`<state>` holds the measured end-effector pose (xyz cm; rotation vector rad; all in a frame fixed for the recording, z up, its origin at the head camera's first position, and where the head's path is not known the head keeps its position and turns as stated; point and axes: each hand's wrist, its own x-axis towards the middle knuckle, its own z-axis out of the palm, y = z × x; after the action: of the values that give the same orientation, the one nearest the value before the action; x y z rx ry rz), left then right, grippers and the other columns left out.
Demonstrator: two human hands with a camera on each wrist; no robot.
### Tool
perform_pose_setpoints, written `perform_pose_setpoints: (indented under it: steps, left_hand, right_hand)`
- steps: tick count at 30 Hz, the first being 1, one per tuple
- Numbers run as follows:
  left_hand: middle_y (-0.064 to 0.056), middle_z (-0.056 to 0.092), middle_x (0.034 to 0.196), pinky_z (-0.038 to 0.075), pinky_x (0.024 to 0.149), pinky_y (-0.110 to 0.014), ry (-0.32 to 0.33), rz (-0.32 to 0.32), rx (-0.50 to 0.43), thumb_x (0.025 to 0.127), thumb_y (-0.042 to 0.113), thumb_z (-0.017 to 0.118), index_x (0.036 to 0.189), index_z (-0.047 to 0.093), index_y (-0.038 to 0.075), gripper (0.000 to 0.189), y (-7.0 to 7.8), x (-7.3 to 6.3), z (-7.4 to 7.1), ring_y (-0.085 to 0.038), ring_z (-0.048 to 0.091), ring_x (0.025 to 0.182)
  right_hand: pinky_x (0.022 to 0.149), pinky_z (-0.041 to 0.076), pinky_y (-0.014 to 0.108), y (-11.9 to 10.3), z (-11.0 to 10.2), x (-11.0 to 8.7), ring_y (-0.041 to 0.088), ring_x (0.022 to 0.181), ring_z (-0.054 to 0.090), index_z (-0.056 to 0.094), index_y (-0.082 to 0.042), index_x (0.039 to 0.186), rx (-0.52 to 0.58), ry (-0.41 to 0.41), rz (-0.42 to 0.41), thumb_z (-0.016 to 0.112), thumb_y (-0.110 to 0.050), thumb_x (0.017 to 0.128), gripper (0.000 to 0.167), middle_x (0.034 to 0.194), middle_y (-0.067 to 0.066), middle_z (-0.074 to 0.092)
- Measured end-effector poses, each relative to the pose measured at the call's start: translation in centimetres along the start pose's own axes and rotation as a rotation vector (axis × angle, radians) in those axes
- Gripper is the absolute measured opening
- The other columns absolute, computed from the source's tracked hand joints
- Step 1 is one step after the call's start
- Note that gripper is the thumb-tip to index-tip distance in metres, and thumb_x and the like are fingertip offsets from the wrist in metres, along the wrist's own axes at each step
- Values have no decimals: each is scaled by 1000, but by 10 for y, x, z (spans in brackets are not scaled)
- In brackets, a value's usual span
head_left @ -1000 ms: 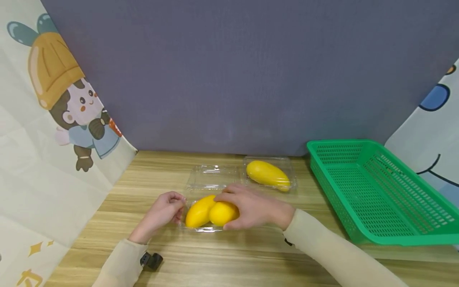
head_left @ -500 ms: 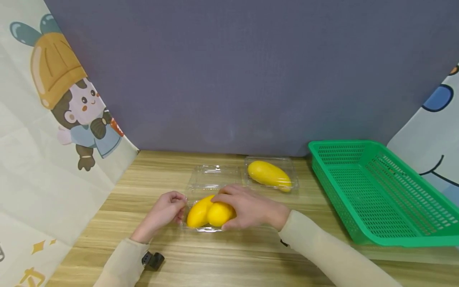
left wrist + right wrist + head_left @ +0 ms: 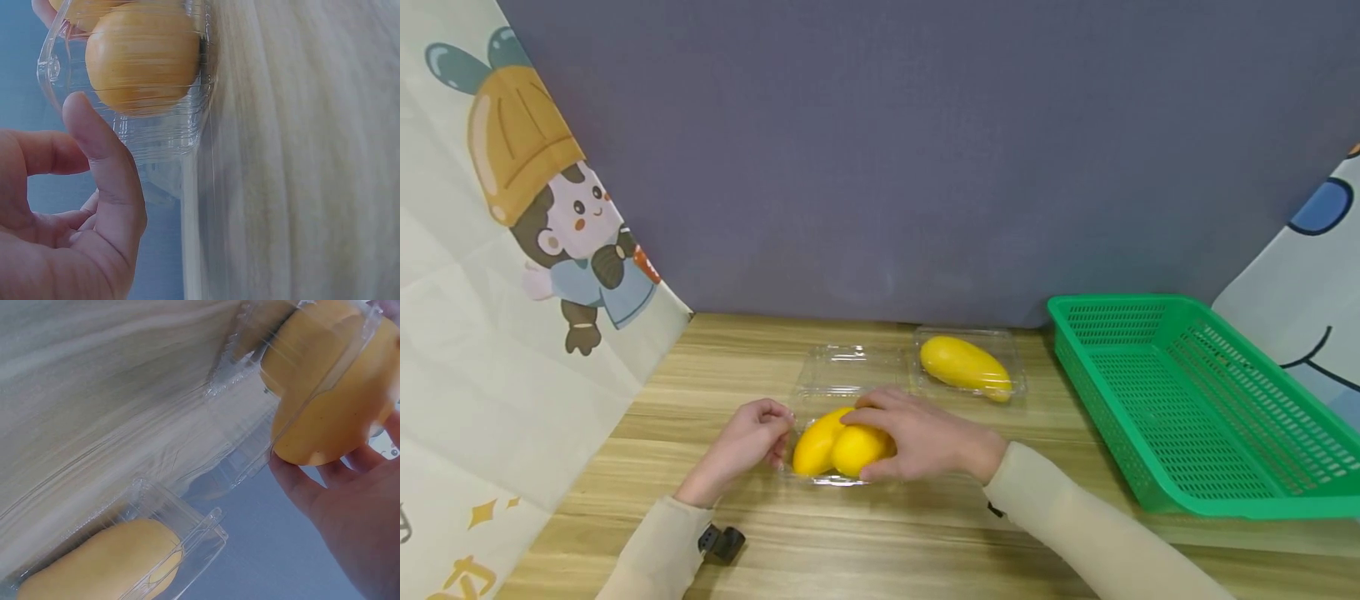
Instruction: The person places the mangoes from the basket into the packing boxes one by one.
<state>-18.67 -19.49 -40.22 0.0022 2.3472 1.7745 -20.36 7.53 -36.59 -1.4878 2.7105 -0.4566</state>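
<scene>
A clear plastic clamshell box [image 3: 833,481] lies on the table with its lid [image 3: 848,371] folded back. One yellow mango [image 3: 815,447] sits in its left half. Against it rests a second mango [image 3: 856,451], which my right hand [image 3: 917,433] grips from above and the right; part of this fruit is hidden under the fingers. At the left side of the box is my left hand [image 3: 752,437], its fingers loosely curled. In the left wrist view its thumb [image 3: 109,162] reaches the box's rim corner, seen beside the mangoes.
Behind and to the right, another clear box [image 3: 1017,354] holds a mango [image 3: 962,365]. A large green plastic basket [image 3: 1093,417] stands at the right of the wooden table [image 3: 842,554]. A dark grey panel [image 3: 872,167] closes off the back.
My right hand and the mango under it have shifted slightly left, against the other mango. The left hand stays at the box's edge. The head view has turned a little.
</scene>
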Motion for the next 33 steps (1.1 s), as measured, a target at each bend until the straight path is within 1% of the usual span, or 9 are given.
perform_pose_setpoints:
  steps: [4, 10, 13, 17, 21, 26, 33]
  left_hand:
    - [-13, 53, 73, 51, 49, -31, -4, 0, -1, 93, 8, 51, 107, 52, -9, 22, 0, 0, 0, -20, 51, 58]
    - [-14, 53, 74, 51, 50, -32, 1, -6, 6, 93, 8, 50, 107, 52, -9, 21, -2, 1, 0, -20, 51, 58]
    - [-14, 53, 74, 51, 49, -31, 4, -8, 2, 93, 8, 50, 107, 52, -9, 21, -2, 1, 1, -20, 51, 58]
    - [-14, 53, 74, 50, 49, -30, 3, -9, -3, 93, 8, 50, 107, 52, -8, 21, -2, 1, 1, -20, 51, 58]
    - [-14, 53, 74, 50, 49, -31, 1, -12, -5, 93, 8, 50, 107, 51, -8, 21, -1, 0, 1, -20, 50, 58]
    - [-14, 53, 73, 50, 49, -30, 4, -14, -4, 94, 8, 50, 108, 51, -8, 22, 0, 0, 1, -20, 50, 57]
    - [-13, 53, 73, 50, 49, -30, 2, -17, -2, 94, 8, 49, 107, 51, -8, 21, -1, 2, 2, -20, 50, 57]
  right_hand:
    - [107, 30, 46, 0, -2, -2, 21, 130, 36, 47, -24, 137, 5, -14, 5, 57, -54, 85, 61, 138, 1, 43]
    - [111, 23, 46, 0, -3, -3, 21, 133, 32, 48, -25, 136, -3, -22, 14, 60, -43, 85, 56, 142, 2, 39]
    - [112, 21, 47, 0, -2, -4, 21, 133, 31, 48, -25, 136, 2, -19, 12, 60, -41, 85, 55, 143, 1, 38]
    - [110, 25, 49, 1, -2, -5, 23, 133, 32, 50, -25, 134, 8, -15, 7, 62, -39, 85, 53, 143, 2, 38]
    - [108, 29, 47, 3, -1, -7, 23, 132, 33, 56, -23, 128, 16, -10, 5, 63, -32, 85, 44, 141, 3, 42]
    - [110, 28, 42, 6, 3, -7, 22, 130, 36, 61, -22, 122, 10, -12, -15, 62, -27, 86, 36, 135, 4, 48]
    - [110, 27, 41, 6, 5, -7, 21, 130, 37, 60, -22, 123, 4, -19, -17, 62, -28, 87, 37, 134, 3, 49]
